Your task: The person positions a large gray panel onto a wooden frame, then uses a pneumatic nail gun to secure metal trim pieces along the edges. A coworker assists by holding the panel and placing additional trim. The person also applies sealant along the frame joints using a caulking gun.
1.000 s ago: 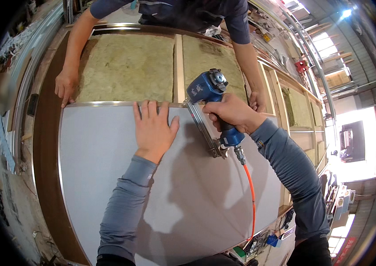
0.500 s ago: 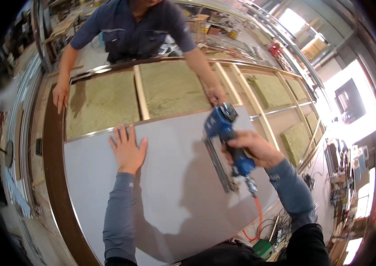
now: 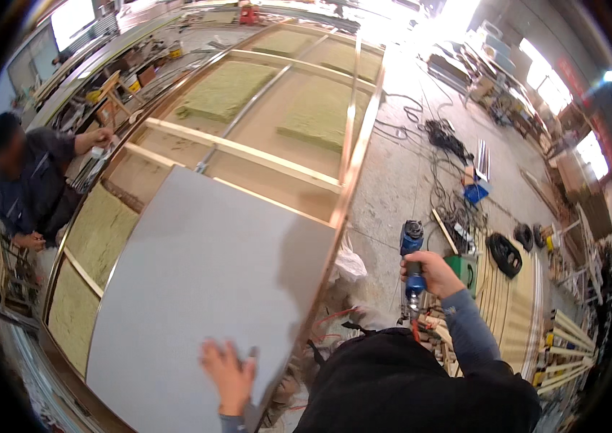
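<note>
the nailer [image 3: 412, 261] is gripped in the right hand [image 3: 430, 272] off the frame [image 3: 353, 155]; the left hand [image 3: 229, 373], fingers spread, is pressed on the panel [image 3: 205, 289] (its edge could be slid unnailed).

The grey board [image 3: 205, 289] reads smooth and matt, like a flat sheet panel. Around it, the frame [image 3: 241, 150] is pale bare wood, its bays packed with rough, fibrous yellow-green insulation [image 3: 226, 90]. The nail gun [image 3: 412, 263] shows glossy blue plastic with a dark metal head. The floor [image 3: 392, 173] is dull, dusty concrete.
</note>
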The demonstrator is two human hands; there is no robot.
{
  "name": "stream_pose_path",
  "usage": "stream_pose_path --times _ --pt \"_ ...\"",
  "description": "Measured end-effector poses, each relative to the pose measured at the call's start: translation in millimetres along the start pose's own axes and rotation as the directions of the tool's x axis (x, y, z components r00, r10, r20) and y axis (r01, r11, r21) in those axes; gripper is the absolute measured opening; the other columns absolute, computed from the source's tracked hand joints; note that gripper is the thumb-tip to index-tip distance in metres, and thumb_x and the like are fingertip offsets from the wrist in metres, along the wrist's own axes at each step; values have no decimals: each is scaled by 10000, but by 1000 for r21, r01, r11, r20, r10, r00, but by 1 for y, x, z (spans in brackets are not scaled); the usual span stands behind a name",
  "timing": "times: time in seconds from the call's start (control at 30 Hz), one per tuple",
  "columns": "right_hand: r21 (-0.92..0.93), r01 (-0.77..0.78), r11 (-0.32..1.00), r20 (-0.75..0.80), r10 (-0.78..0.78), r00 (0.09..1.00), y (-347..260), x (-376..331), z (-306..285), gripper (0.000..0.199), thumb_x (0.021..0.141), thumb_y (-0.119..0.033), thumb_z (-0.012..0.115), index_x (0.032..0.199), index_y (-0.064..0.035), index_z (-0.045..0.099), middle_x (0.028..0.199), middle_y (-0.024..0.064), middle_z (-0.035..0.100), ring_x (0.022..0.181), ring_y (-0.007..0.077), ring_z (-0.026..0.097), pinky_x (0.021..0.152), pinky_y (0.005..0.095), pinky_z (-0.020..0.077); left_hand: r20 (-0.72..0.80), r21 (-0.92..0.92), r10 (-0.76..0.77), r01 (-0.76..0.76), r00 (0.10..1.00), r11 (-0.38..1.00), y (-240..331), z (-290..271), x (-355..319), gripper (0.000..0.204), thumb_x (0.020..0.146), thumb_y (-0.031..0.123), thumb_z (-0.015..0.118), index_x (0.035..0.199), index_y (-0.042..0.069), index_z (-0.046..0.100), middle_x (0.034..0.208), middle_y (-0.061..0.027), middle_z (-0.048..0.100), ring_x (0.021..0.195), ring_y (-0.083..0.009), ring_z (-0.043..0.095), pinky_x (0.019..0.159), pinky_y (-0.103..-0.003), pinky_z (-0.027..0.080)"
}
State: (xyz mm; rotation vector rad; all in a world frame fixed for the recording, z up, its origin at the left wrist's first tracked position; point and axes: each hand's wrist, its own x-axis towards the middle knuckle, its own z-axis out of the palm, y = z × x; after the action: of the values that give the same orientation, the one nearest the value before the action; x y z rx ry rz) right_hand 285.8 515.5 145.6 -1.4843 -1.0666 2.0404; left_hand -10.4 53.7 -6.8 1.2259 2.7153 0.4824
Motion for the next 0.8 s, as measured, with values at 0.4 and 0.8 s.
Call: stream_pose_path --times 0.4,0.8 --pt "262 -360 896 91 348 933 133 346 -236 153 980 -141 712 1055 -17 663 974 98 727 840 206 726 698 400 600 750 -500 437 858 497 -116 537 184 104 464 1157 342 563 1496 25 547 1271 -98 689 1222 -227 648 1115 -376 482" --pt "-294 -336 895 426 437 792 98 292 -339 489 1099 -432 607 1443 -85 630 1418 113 684 1259 259 643 1102 418 485 845 -476 -299 370 444 -797 482 364 108 155 1123 162 502 1224 132 615 731 39 431 568 -92 380 551 -274 382"
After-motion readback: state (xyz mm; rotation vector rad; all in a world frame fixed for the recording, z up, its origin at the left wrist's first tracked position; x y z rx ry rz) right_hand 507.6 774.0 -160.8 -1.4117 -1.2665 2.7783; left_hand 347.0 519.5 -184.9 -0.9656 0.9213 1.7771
